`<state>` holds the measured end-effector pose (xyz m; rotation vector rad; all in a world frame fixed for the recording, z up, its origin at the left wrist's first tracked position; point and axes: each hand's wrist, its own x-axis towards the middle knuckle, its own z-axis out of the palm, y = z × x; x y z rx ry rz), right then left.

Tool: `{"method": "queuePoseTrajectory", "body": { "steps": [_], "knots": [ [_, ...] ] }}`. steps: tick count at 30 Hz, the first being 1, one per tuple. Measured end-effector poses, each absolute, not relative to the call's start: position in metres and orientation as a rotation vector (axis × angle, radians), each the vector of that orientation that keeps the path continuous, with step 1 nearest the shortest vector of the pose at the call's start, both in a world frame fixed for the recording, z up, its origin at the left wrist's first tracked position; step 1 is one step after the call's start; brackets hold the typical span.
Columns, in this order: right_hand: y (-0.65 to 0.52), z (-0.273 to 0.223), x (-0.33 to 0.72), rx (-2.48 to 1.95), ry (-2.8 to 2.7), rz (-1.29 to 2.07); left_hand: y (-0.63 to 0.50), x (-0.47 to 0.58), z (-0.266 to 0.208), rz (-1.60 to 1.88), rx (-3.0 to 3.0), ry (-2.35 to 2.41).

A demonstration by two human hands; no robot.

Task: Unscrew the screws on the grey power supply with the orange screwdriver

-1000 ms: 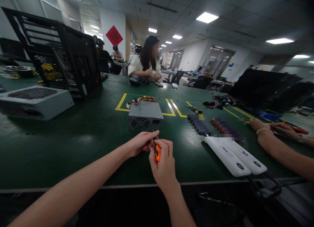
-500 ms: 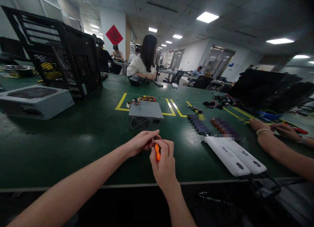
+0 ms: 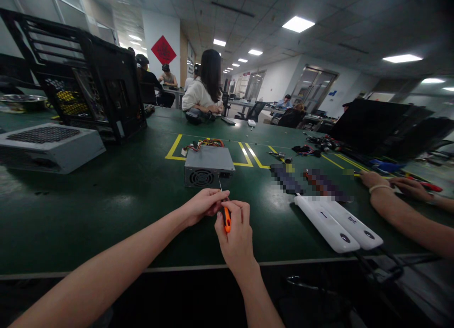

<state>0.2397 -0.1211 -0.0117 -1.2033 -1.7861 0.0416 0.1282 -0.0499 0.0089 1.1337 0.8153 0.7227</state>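
My right hand [image 3: 236, 228] is closed round the orange and black handle of a screwdriver [image 3: 227, 220]. Its thin shaft points forward, and the tip meets the near face of a grey power supply unit [image 3: 210, 159], between the fan grille and the power socket. Just ahead of the handle, the fingers of my left hand [image 3: 205, 206] are pinched about the shaft; their exact contact is partly hidden. A bundle of coloured cables [image 3: 213, 142] lies behind the unit.
At the left are another power supply unit [image 3: 53, 148] and an open black computer case [image 3: 120, 91]. On the right lie two white devices [image 3: 329, 224], blurred phone-like slabs and loose cables [image 3: 307, 151]. Another person's forearm [image 3: 400, 214] rests at the right edge.
The screwdriver handle has turned in my right hand, so more of its black part shows. Its shaft is now clearer against the power supply unit. Both hands stay nearly in place.
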Motion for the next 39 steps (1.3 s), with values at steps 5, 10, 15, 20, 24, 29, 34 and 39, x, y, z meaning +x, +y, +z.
{"method": "queuePoseTrajectory", "body": {
  "steps": [5, 10, 15, 20, 24, 29, 34, 39],
  "knots": [
    [-0.1204, -0.0120, 0.2381, -1.160, -1.835, 0.048, -0.0504, 0.1280, 0.0065, 0.715, 1.134, 0.835],
    [-0.1209, -0.0119, 0.2394, -1.196, -1.794, 0.036, -0.0503, 0.1273, 0.0089, 0.719, 1.127, 0.829],
    [-0.1210, -0.0109, 0.2399, -1.201, -1.774, 0.012, -0.0494, 0.1273, 0.0101, 0.733, 1.149, 0.830],
    [-0.1205, -0.0128, 0.2387, -1.157, -1.836, -0.011, -0.0495, 0.1267, 0.0090, 0.744, 1.138, 0.873],
    [-0.1206, -0.0119, 0.2412, -1.179, -1.761, 0.003, -0.0475, 0.1266, 0.0080, 0.776, 1.140, 0.818],
    [-0.1210, -0.0095, 0.2415, -1.182, -1.779, -0.021, -0.0465, 0.1270, 0.0065, 0.778, 1.137, 0.832],
    [-0.1208, -0.0115, 0.2407, -1.189, -1.804, -0.007, -0.0483, 0.1265, 0.0077, 0.754, 1.124, 0.853],
    [-0.1217, -0.0115, 0.2428, -1.236, -1.702, 0.022, -0.0477, 0.1268, 0.0082, 0.777, 1.131, 0.756]
  ]
}}
